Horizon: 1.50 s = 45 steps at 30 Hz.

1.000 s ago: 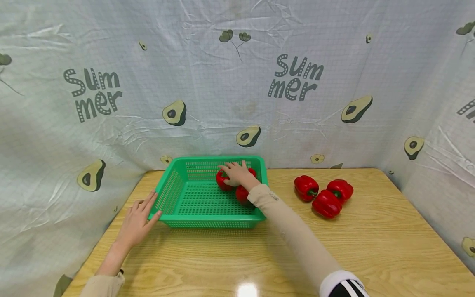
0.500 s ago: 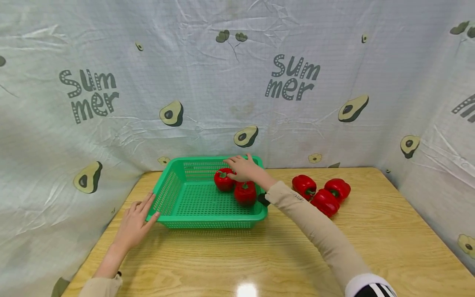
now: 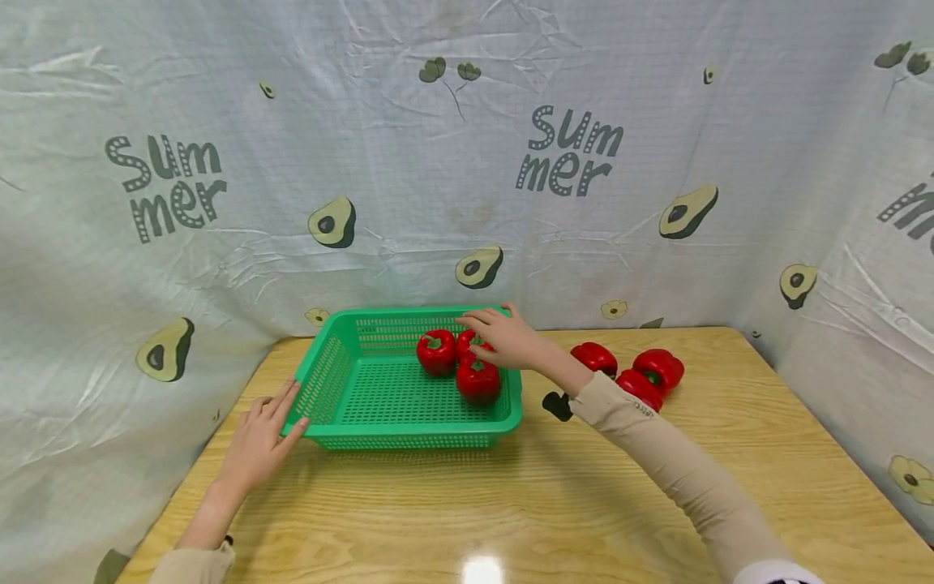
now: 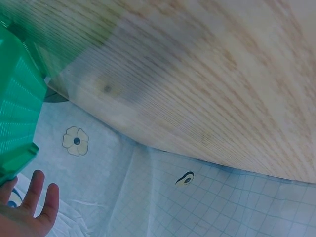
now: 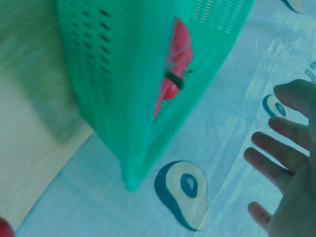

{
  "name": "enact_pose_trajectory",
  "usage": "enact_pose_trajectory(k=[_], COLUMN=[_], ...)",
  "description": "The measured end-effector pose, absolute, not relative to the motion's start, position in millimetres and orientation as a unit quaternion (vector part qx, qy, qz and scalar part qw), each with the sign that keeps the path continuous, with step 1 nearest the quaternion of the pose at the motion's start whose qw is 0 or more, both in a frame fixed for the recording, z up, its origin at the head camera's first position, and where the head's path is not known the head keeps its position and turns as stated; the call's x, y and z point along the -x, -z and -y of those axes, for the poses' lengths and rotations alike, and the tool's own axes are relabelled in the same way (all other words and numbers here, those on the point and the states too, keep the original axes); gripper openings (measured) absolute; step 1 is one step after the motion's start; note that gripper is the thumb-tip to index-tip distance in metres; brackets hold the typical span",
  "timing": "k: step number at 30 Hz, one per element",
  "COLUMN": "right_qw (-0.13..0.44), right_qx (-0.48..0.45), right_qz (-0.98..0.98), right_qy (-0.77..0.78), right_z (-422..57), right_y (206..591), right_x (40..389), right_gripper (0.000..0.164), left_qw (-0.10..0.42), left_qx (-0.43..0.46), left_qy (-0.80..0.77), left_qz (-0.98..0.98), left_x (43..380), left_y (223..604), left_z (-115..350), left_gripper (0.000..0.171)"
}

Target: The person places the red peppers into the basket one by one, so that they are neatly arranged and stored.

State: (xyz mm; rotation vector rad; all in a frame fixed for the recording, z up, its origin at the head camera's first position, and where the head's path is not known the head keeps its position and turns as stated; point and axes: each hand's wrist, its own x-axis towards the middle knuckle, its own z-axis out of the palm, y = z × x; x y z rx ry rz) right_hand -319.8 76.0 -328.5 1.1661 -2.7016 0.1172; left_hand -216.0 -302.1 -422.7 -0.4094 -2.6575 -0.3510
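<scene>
A green plastic basket [image 3: 409,427] stands on the wooden table. In its right part sit three red bell peppers: one on the left [image 3: 436,354], one in front [image 3: 477,383], and one behind [image 3: 467,341] partly covered by a hand. My left hand [image 3: 257,442] rests with straight fingers on the basket's left rim; the left wrist view shows its fingers [image 4: 33,197] by that rim. Over the basket's right rim hovers my right hand [image 3: 511,339], holding nothing. In the right wrist view its fingers [image 5: 274,153] are spread, apart from the basket [image 5: 106,89].
Three more red bell peppers lie together on the table [image 3: 730,454] right of the basket, partly hidden by the right forearm: a back-left one [image 3: 593,357], a right one [image 3: 660,370] and a front one [image 3: 639,388]. A printed cloth [image 3: 409,162] hangs behind.
My right hand has risen off the peppers in the basket and moved right to the rim, uncovering them. The left hand keeps its place on the left rim. The view has shifted slightly.
</scene>
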Motion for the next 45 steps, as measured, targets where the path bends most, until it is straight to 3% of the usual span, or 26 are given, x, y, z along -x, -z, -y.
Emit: enact_pose_trajectory(k=[14, 22, 35, 45], right_qw=[0.211, 0.258, 0.283, 0.223], right_qx=[-0.418, -0.366, -0.206, -0.137], right_qz=[0.880, 0.889, 0.935, 0.965], right_qy=[-0.078, -0.093, -0.064, -0.008], right_z=[-143.3, -184.7, -214.6, -221.2], right_y=[356.3, 374.3, 413.0, 437.3], right_x=[301.7, 303.8, 310.7, 315.3], right_gripper=[0.042, 0.038, 0.048, 0.065], left_qw=[0.213, 0.211, 0.212, 0.217], left_qx=[0.149, 0.146, 0.147, 0.148], left_qy=[0.128, 0.127, 0.124, 0.123], left_qz=[0.957, 0.958, 0.958, 0.957], left_x=[217.8, 215.6, 215.8, 215.9], left_y=[424.8, 421.4, 423.8, 423.6], left_z=[302.5, 300.6, 300.7, 299.5], left_gripper=[0.059, 0.058, 0.059, 0.059])
